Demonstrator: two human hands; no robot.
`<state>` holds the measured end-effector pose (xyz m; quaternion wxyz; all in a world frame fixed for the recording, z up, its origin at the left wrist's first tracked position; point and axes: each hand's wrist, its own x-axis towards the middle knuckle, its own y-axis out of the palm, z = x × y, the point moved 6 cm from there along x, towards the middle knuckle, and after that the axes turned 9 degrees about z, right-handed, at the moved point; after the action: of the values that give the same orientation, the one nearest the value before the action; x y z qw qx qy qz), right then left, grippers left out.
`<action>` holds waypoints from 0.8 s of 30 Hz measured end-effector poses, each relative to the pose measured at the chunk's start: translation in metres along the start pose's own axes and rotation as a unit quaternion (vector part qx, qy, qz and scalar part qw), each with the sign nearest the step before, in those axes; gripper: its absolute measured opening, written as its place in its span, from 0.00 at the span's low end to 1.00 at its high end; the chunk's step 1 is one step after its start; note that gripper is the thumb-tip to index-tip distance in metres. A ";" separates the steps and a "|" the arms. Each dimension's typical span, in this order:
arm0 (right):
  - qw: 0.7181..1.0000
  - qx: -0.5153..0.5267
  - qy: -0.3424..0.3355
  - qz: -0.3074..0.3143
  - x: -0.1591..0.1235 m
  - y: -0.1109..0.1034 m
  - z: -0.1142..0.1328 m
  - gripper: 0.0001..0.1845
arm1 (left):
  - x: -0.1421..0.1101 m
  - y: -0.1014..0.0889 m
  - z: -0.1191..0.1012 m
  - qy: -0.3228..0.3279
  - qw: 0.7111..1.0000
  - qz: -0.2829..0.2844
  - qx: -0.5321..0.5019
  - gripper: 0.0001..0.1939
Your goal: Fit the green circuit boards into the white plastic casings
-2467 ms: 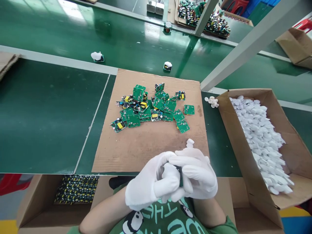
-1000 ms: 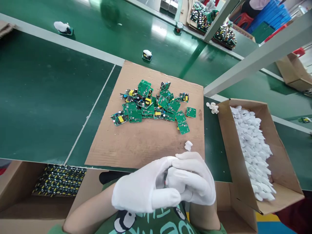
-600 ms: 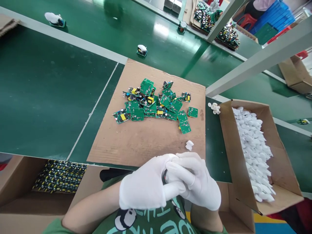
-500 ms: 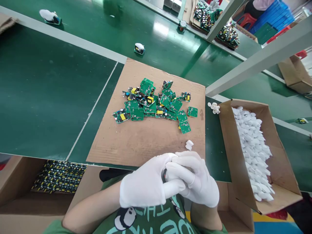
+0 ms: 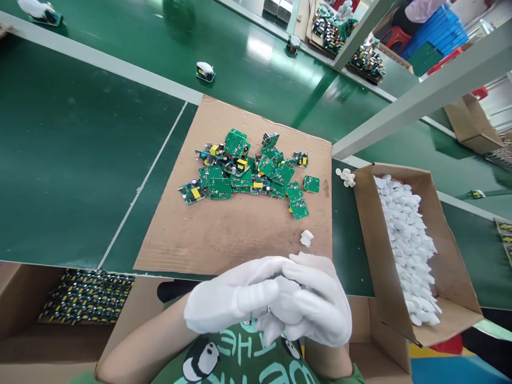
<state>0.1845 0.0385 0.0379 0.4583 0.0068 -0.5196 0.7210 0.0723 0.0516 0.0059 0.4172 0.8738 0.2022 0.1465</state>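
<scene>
Near cardboard (image 5: 224,234) | grips white piece (image 5: 285,300) in curled left hand (image 5: 218,305) and right hand (image 5: 328,305) | may slip under uneven pressure

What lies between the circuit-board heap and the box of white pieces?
The head view shows a lone green board, bare cardboard, then a small white cluster on the green table.

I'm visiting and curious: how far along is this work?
Partway, seemingly. Two boards on the green surface carry white pieces and look done. The left hand and right hand cup something mostly hidden. The pile of boards on the cardboard, with no white pieces visible, looks left.
</scene>
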 end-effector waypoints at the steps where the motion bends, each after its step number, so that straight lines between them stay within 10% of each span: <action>1: 1.000 -0.011 -0.009 -0.019 -0.002 -0.002 0.002 0.19 | 0.000 -0.001 0.002 -0.004 1.000 -0.019 -0.008 0.25; 14: 0.996 -0.012 -0.052 -0.069 0.000 0.004 -0.003 0.30 | 0.003 -0.005 0.006 0.011 0.989 -0.136 0.056 0.18; 24: 0.997 -0.048 -0.004 -0.061 0.006 0.010 -0.003 0.15 | 0.001 -0.005 -0.005 0.009 0.979 -0.154 0.137 0.08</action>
<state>0.1756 0.0439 0.0323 0.4993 0.0194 -0.5542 0.6657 0.0695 0.0586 0.0049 0.3095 0.8798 0.3560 0.0589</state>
